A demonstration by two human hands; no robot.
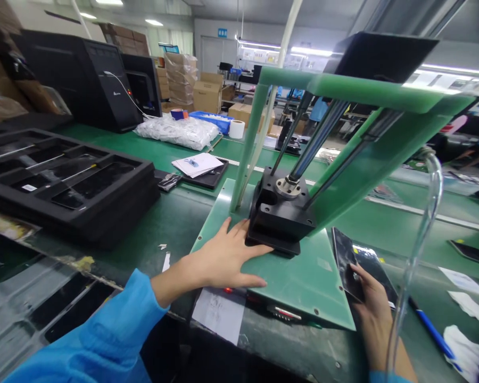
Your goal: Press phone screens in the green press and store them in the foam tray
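My left hand (223, 258) lies flat, fingers stretched out, on the green base plate (303, 282) of a press jig, its fingertips touching the black press block (279, 215) that sits lowered on the plate. My right hand (369, 298) is closed on a dark, glossy phone-like panel (349, 260) held at the plate's right edge. Steel guide rods (315, 143) rise from the block to the green frame (359, 90) overhead. Whatever lies under the block is hidden.
A stack of black moulded trays (64, 181) with dark panels stands at left. Papers on a dark tray (199, 165), a bag of white parts (175, 130) and boxes lie behind. A clear tube (427, 223), a blue pen (433, 332) and white wipes (465, 354) are at right.
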